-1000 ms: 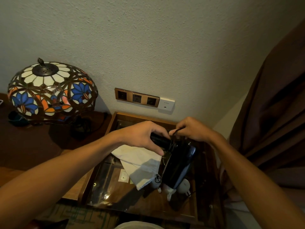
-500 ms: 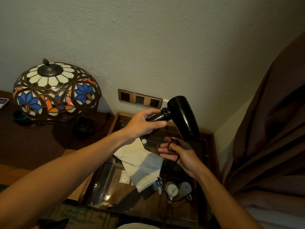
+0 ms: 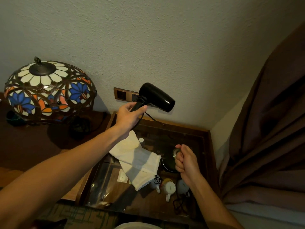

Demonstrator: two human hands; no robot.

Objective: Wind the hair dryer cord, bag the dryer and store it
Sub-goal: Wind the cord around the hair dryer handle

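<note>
While raised in front of the wall sockets (image 3: 127, 96), black hair dryer (image 3: 156, 96) gripped by its handle in left hand (image 3: 130, 117), barrel pointing right. Cord (image 3: 152, 117) hanging from the handle down toward right hand (image 3: 185, 160), well below the dryer and curled closed around the thin cord. White cloth bag (image 3: 138, 161) lying between both hands on glass-topped bench (image 3: 208, 146), beside stained-glass lamp (image 3: 49, 90).

Nothing readable anywhere – the mug (image 3: 170, 189) had some tiny mark on it, but it was way too small to make out.
</note>
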